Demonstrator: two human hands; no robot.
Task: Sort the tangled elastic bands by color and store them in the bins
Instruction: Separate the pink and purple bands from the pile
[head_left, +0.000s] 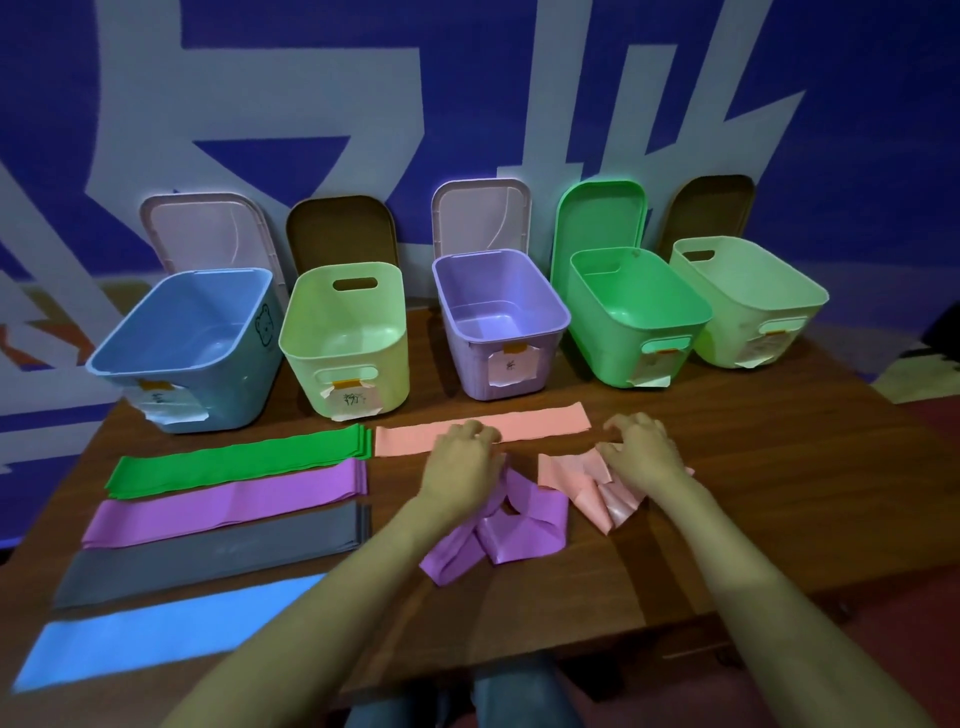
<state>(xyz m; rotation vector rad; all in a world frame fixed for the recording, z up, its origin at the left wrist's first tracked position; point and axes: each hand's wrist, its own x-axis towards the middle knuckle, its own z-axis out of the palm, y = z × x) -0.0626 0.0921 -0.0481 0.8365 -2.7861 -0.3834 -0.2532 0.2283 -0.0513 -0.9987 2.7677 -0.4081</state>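
The left hand (460, 457) lies with curled fingers on the lower edge of a flat pink band (545, 421); I cannot tell if it really pinches this band or only rests on it. The right hand (641, 447) has its fingers curled down on a crumpled pink band (587, 493) and grips its top part. Under the left wrist and between both forearms lies a tangled purple band (519, 530), folded over itself. It is just beside the crumpled pink one.

All of these lie on a brown wooden table (727, 467). On the left part of the table there are four flat rows, one after another toward the person: green bands (234, 462), purple bands (223, 506), grey bands (208, 556) and a blue band (156, 629). The green, purple and grey ones look like stacks of several layers.

Behind the bands five open bins stand in a line, from left to right: a blue bin (228, 395), a light green bin (389, 374), a purple bin (467, 374), a green bin (608, 358) and a pale green bin (717, 338). Every bin has a paper label on the front, and I see no bands inside them. Their lids (483, 218) stand upright behind them, against a blue wall (857, 130) with big white shapes.
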